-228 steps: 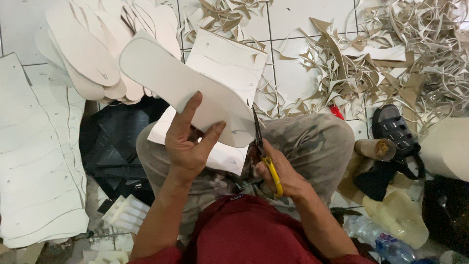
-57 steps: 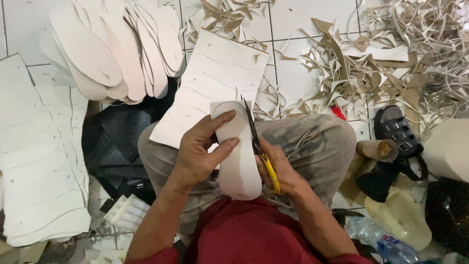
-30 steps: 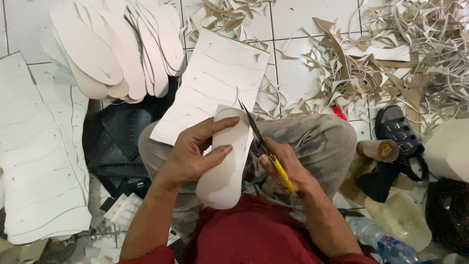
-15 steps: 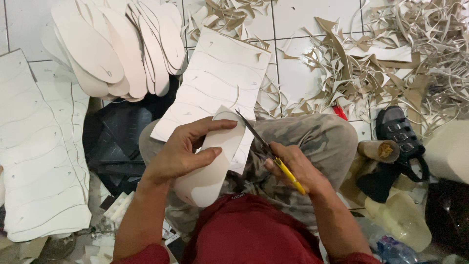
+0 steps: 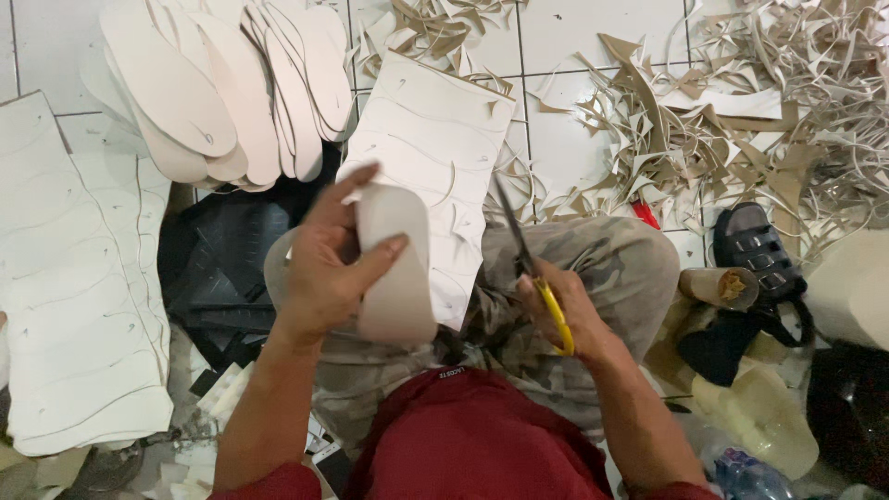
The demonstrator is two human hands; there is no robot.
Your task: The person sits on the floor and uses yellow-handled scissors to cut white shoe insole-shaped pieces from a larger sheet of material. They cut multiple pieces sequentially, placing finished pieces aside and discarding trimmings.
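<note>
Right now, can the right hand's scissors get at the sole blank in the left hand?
Probably yes. The scissors in the right hand sit just beside the sole blank held by the left hand, apart, with nothing between them.

I see few things of that kind from here. A small white tag (image 5: 448, 373) with dark print sits at the top hem of the red shirt, between my forearms. At the lower right edge lies a clear plastic bottle (image 5: 741, 468) with a blue wrap label, partly cut off. I see no signs or screens.
</note>
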